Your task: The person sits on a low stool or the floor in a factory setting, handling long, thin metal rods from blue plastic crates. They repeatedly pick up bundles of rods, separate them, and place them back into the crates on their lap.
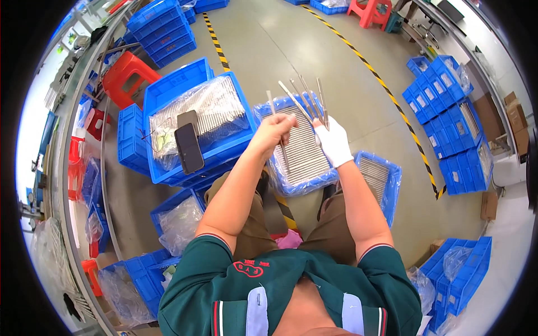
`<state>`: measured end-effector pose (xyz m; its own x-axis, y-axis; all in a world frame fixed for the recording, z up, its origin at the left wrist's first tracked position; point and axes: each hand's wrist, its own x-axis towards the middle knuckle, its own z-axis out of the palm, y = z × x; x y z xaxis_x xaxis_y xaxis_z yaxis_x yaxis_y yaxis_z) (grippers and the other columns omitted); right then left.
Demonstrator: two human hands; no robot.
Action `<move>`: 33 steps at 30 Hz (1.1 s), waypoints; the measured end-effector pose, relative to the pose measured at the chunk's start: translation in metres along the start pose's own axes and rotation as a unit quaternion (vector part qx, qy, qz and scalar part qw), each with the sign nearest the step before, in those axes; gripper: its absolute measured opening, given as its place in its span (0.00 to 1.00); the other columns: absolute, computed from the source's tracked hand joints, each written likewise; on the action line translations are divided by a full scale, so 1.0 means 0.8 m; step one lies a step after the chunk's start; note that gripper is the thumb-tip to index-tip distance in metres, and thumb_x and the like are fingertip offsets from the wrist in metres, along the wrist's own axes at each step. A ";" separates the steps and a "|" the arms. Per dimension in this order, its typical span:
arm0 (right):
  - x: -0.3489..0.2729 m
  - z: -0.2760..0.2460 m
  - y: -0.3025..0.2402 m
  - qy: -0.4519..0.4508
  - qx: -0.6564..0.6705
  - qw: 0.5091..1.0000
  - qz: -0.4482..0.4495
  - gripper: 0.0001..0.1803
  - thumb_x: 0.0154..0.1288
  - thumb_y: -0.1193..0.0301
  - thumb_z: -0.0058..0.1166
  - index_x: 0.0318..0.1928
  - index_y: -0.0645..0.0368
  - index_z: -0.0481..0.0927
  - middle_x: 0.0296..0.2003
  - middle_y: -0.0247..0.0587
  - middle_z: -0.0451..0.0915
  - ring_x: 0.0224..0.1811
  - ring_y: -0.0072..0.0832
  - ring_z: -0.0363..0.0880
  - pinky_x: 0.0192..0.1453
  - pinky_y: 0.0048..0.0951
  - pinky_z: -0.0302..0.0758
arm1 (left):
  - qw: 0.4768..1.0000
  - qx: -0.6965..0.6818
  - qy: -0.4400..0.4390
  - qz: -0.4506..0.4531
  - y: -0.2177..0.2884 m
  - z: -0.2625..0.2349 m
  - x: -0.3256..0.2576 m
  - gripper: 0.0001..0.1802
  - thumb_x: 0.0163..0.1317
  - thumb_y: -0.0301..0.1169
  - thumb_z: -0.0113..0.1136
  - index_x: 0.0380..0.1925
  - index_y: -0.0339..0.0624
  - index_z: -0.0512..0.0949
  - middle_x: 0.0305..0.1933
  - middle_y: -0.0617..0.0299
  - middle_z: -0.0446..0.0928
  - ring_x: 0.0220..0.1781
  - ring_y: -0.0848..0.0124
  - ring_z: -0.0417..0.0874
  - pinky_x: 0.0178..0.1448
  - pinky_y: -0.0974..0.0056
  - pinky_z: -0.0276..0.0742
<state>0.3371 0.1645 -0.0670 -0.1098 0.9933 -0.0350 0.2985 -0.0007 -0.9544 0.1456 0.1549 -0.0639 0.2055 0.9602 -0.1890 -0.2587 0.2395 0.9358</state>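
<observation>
Slim metal rods, several: fanned, lower ends gripped in the white-gloved right hand, upper ends projecting beyond the fingers. Single rod: pinched in the bare left hand, extending above and below the fist. Plastic-lined blue crate, beneath both hands: rods laid in rows. Second lined crate, just right: more rods. Larger blue crate, left: plastic-covered rods, black phone on top.

Dark green shirt, white glove
</observation>
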 end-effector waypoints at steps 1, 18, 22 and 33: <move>-0.004 0.000 -0.001 -0.028 0.029 0.999 0.019 0.14 0.65 0.61 0.52 0.34 0.61 0.76 0.20 0.33 0.74 0.22 0.20 0.70 0.30 0.24 0.68 | 0.999 -0.016 0.039 0.024 0.003 -0.008 0.005 0.16 0.63 0.43 0.56 0.30 0.40 0.77 0.17 0.70 0.68 0.18 0.80 0.68 0.23 0.73 0.62; -0.028 0.007 -0.020 -0.087 0.151 0.982 0.067 0.07 0.65 0.69 0.51 0.38 0.61 0.76 0.18 0.29 0.71 0.20 0.15 0.67 0.26 0.20 0.65 | 0.966 -0.250 0.056 0.037 -0.007 -0.003 0.022 0.17 0.66 0.40 0.53 0.36 0.34 0.76 0.21 0.68 0.66 0.21 0.77 0.65 0.27 0.70 0.64; -0.016 0.012 -0.006 -0.053 0.167 0.983 0.057 0.08 0.65 0.70 0.52 0.38 0.62 0.76 0.18 0.29 0.71 0.19 0.15 0.67 0.25 0.20 0.64 | 0.967 -0.254 0.028 0.013 -0.013 0.022 0.014 0.17 0.66 0.40 0.53 0.38 0.35 0.76 0.21 0.69 0.66 0.20 0.77 0.65 0.27 0.70 0.63; -0.017 0.023 0.006 -0.014 0.231 0.972 0.044 0.05 0.64 0.71 0.52 0.36 0.61 0.76 0.20 0.27 0.70 0.19 0.15 0.64 0.24 0.20 0.63 | 0.990 -0.130 0.054 0.032 -0.030 0.046 0.001 0.15 0.67 0.41 0.52 0.36 0.39 0.77 0.20 0.72 0.66 0.19 0.80 0.63 0.24 0.74 0.60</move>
<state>0.3227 0.1493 -0.0767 -0.1303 0.9836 -0.1250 -0.1489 -0.1440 -0.9783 0.1869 0.1448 -0.0754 0.0830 0.9810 -0.1752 -0.5054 0.1930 0.8410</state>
